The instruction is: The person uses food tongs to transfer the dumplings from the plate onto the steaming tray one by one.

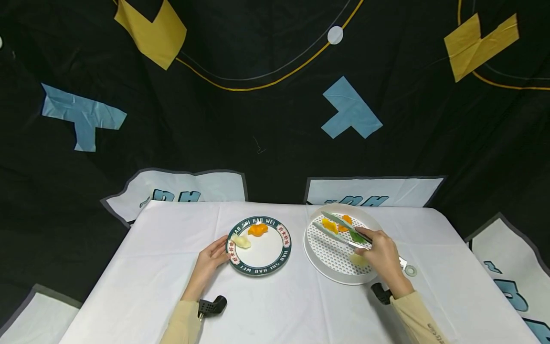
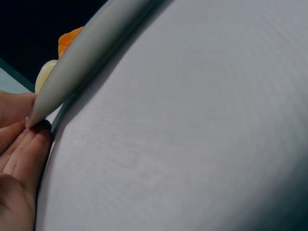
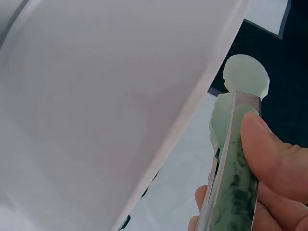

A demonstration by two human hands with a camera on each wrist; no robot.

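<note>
Tongs [image 3: 236, 168] are gripped in the right hand [image 1: 384, 255], over the tray [image 1: 326, 254]. Their long axis is angled forward and to the left from that hand; the arms are parted, and the yellow piece [image 1: 330, 226] is seen between the tips (contact cannot be told). The orange piece [image 1: 347, 219] is crossed by the far arm. Both pieces are much nearer the right hand. By the left hand [image 1: 209, 262], the rim of the plate [image 1: 260, 251] is pinched; plate and tray are set apart, plate to the left.
</note>
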